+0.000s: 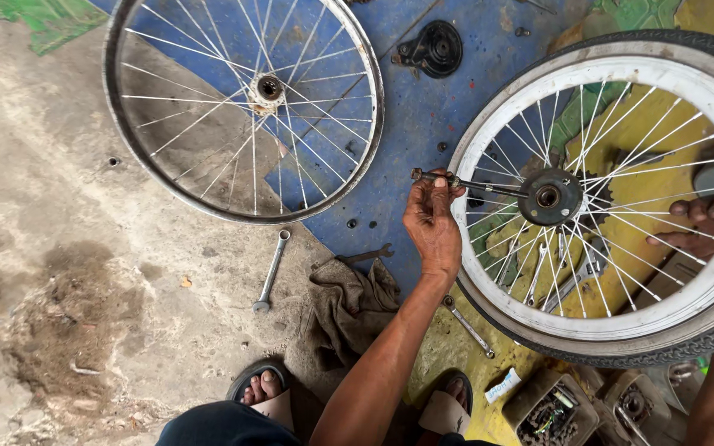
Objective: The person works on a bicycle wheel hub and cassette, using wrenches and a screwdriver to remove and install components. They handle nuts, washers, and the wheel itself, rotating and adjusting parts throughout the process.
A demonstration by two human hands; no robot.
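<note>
A wheel with a white rim (pixel 502 124) and a black tyre stands tilted at the right. A thin metal axle (pixel 473 183) sticks out of its hub (pixel 549 196) towards the left. My left hand (pixel 431 221) pinches the axle's outer end with its fingertips, just outside the rim. My right hand (pixel 698 221) shows through the spokes on the far side of the wheel, fingers curled against it. My right forearm comes up at the bottom right corner.
A bare spoked rim (pixel 245 216) lies at the upper left, half on a blue mat (pixel 423 107). Spanners (pixel 271 272) (pixel 365 255) (pixel 468 325), a dirty rag (pixel 349 306), a black round part (pixel 431 48) and small boxes of parts (pixel 551 410) lie about. My sandalled feet (pixel 262 388) are below.
</note>
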